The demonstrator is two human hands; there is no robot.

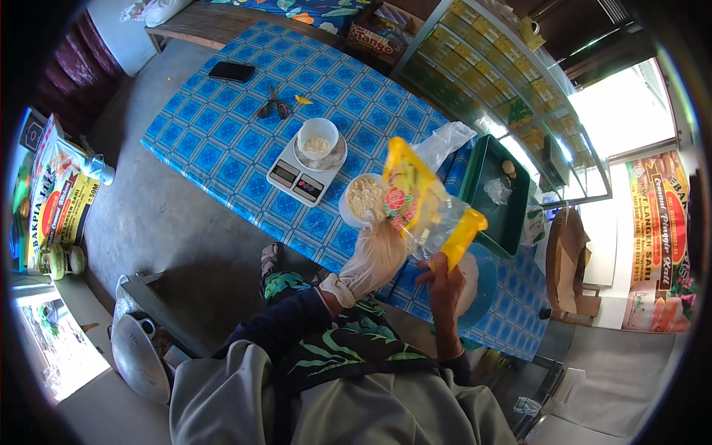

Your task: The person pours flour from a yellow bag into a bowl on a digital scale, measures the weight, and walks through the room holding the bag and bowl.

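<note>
My left hand (377,258), in a whitish plastic glove, is at the near rim of a white bowl (345,213) filled with pale crumbly bits. Its fingertips are partly hidden at the bowl and the bag's edge, so its grip does not show. My bare right hand (443,288) pinches the lower yellow end of a yellow and clear plastic bag (406,185). The bag slants up over the bowl's right side. Left of the bowl stands a white kitchen scale (297,176), bearing a white cup (317,130) with some pale contents.
A blue checked cloth covers the table (222,126). Scissors (273,105) and a black phone (232,71) lie toward its far left. To the right are a green tray (475,178) and a blue basin (486,278) with white contents. A glass-fronted cabinet (489,67) stands behind.
</note>
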